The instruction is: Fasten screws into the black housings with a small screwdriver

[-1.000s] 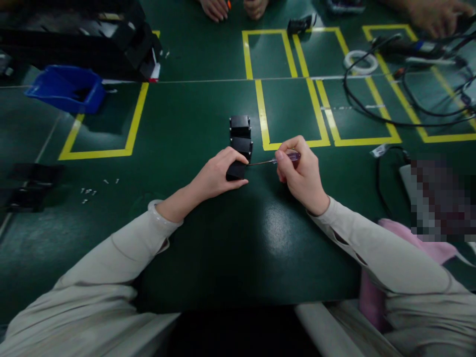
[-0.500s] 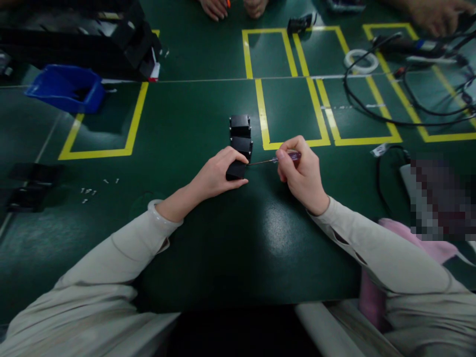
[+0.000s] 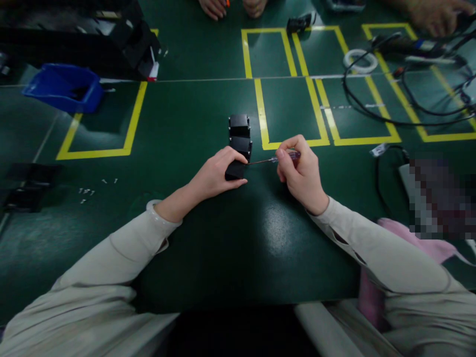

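Note:
My left hand (image 3: pixel 215 173) grips a small black block (image 3: pixel 234 171) between thumb and fingers on the green table. In my right hand (image 3: pixel 299 171) is a screwdriver (image 3: pixel 292 157) with a reddish see-through handle, its shaft lying nearly level. The tip meets the right side of the block, by my left fingertips; what it touches there is too small to make out. Two similar black blocks, a far one (image 3: pixel 239 122) and a nearer one (image 3: pixel 240 144), line up just beyond, with small shiny screws at their sides. Several loose screws (image 3: pixel 86 191) lie to the left of my left forearm.
A blue bin (image 3: pixel 63 89) stands at the left, before a black rack (image 3: pixel 111 44). More black parts (image 3: pixel 33 183) lie at the left edge. Cables (image 3: pixel 349 99), a white tape ring (image 3: pixel 360 61) and pink cloth (image 3: pixel 416 240) are at the right. Other people's hands (image 3: pixel 213 7) show at the far side.
The whole view has shifted very slightly. Both hands, the block and the screwdriver keep the same positions relative to one another.

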Demonstrator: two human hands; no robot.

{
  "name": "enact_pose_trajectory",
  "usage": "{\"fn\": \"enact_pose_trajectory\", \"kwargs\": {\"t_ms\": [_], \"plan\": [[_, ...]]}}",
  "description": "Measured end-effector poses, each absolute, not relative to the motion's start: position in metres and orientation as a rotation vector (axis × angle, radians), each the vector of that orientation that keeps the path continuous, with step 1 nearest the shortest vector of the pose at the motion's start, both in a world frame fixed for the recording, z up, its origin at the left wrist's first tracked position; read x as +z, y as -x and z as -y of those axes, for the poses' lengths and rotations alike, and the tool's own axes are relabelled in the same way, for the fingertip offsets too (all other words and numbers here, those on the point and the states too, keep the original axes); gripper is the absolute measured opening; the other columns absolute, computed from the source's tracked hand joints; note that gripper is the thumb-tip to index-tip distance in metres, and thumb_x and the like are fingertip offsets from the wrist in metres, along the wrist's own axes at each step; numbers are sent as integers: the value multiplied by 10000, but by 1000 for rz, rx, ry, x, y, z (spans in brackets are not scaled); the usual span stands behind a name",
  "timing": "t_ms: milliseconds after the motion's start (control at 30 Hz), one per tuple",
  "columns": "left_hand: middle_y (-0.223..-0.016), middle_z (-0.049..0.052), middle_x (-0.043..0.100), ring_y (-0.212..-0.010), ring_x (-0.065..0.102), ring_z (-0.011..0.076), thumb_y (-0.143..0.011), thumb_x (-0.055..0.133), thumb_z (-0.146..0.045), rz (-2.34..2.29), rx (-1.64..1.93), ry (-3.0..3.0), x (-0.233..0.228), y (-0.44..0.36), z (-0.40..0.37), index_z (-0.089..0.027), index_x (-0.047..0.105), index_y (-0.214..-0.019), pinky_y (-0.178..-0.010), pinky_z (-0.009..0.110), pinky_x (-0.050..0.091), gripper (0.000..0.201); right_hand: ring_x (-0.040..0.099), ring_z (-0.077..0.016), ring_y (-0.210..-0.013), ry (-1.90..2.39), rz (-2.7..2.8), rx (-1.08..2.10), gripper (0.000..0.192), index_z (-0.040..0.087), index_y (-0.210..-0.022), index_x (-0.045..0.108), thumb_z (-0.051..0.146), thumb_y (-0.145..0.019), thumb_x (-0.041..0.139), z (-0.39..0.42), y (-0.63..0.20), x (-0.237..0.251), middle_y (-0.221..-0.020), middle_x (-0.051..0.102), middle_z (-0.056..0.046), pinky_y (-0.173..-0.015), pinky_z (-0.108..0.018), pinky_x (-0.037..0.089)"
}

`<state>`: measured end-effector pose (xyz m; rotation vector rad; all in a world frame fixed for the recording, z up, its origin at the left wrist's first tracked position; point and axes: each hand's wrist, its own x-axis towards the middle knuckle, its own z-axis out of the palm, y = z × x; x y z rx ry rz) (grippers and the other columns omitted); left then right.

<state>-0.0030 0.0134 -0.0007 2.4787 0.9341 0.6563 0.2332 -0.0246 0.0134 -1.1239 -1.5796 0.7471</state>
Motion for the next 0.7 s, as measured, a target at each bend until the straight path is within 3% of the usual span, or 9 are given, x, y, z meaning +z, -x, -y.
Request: {"fn": "enact_pose_trajectory", "kwargs": {"t_ms": [167,300,500,700], "plan": [[-1148,73,638,-1077,620,233,-852,750,-304,-929,657,-2481,-1,4,-14,-182,567,-1146,-939,362,497,367,522,-109,-644,1111,1578,757,183,236,-943,495,396,-985,573,24,-233,13,-786,547,9,-505,-261,344],[-1143,76,640,-1080,620,235,-857,745,-304,-925,660,-2481,-1,4,-13,-179,570,-1137,-940,362,496,353,452,-88,-537,1136,1573,752,221,234,-887,495,415,-1002,546,24,-233,13,-679,499,36,-483,-266,312],[-1142,78,638,-1077,618,235,-857,744,-313,-939,646,-2475,0,3,-14,-179,570,-1142,-943,365,494,359,451,-88,-469,1112,1535,792,153,258,-1001,471,391,-1001,547,25,-234,12,-643,464,72,-454,-274,326],[-1140,79,643,-1074,620,229,-854,750,-296,-917,665,-2485,1,3,-13,-169,574,-1134,-935,354,498,355,435,-76,-431,1150,1551,779,212,245,-873,474,395,-1001,552,25,-234,15,-575,455,78,-457,-277,315]]}}
